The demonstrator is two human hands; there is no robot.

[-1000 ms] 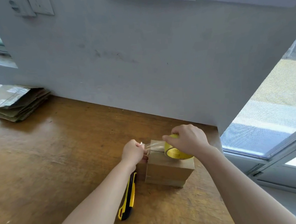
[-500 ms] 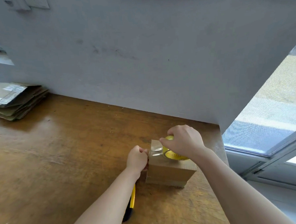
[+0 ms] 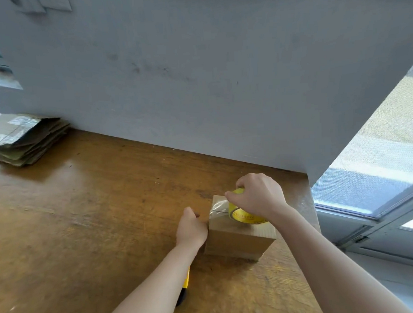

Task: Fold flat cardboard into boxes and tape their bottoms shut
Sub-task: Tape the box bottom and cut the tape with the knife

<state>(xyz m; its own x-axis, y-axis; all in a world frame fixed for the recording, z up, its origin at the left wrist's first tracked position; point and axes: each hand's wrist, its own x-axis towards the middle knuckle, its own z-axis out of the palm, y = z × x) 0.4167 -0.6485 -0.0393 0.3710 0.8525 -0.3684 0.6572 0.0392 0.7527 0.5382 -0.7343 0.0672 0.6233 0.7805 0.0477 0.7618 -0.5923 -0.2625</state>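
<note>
A small brown cardboard box [image 3: 236, 242] stands on the wooden table [image 3: 96, 210] near its right end. My right hand [image 3: 257, 194] grips a yellow roll of clear tape [image 3: 245, 215] that sits on top of the box. A short strip of clear tape [image 3: 219, 207] runs from the roll to the box's left top edge. My left hand [image 3: 191, 227] is against the box's left side, where the tape end comes down; its fingers are hidden from me.
A stack of flat cardboard [image 3: 20, 139] lies at the far left against the grey wall. A yellow and black utility knife [image 3: 184, 285] lies under my left forearm. The table's right edge borders a window [image 3: 381, 171].
My left hand has come down from the box's top edge to its left side, drawing the tape end with it. The roll has lowered onto the box top and the free strip is shorter.
</note>
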